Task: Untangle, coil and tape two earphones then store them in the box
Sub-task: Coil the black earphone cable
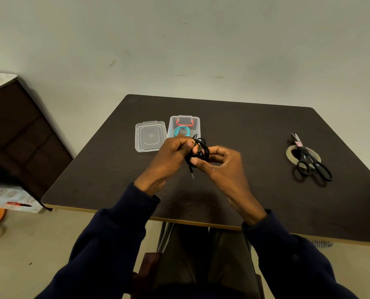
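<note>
Above the middle of the dark table (pixel 244 130), both my hands hold a coiled black earphone (pixel 201 147). My left hand (pixel 171 156) grips the coil from the left, thumb on top. My right hand (pixel 220 162) pinches it from the right, and the plug hangs down below the coil. Just behind my hands stands the clear plastic box (pixel 196 124) with a red latch, and a coiled teal earphone (pixel 181 131) lies inside it. The box's clear lid (pixel 150 135) lies flat to its left.
A roll of clear tape (pixel 290 152) lies at the table's right side with black scissors (pixel 309 160) resting across it. A dark cabinet (pixel 18 130) stands to the left of the table. The wall is close behind the table's far edge.
</note>
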`<state>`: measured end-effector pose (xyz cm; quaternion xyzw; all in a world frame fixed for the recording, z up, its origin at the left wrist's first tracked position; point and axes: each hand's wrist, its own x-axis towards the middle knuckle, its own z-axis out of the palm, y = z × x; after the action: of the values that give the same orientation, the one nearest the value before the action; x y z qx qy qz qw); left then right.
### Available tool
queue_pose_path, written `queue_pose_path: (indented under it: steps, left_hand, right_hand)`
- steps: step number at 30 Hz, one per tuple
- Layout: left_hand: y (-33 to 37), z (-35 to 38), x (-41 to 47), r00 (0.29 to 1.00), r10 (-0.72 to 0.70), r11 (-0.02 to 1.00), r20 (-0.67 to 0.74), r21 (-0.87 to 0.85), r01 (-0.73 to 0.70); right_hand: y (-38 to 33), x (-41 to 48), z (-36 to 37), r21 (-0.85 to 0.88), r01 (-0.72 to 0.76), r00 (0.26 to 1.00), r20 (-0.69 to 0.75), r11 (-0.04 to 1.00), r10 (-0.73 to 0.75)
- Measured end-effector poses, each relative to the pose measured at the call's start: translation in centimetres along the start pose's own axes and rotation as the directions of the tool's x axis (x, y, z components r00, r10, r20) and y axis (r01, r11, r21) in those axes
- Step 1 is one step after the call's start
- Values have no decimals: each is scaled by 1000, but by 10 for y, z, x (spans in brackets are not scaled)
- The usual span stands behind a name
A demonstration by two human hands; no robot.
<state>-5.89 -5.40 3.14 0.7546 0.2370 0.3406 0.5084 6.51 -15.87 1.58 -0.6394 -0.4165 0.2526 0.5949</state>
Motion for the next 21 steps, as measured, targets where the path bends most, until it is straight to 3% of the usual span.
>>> queue_pose_path:
  steps: [4,7,21]
  left_hand:
    - [-2,-1,-1,999,-20,999,28,-32,21]
    - [-1,2,-2,998,-37,997,43,-70,40]
    - [1,0,-3,995,-101,979,1,-175,99]
  right_hand:
    - [-4,0,-2,176,-113,992,78,978,101]
    - [-5,1,1,155,-145,986,103,977,130]
    - [9,2,-8,147,1,1000,-21,989,2]
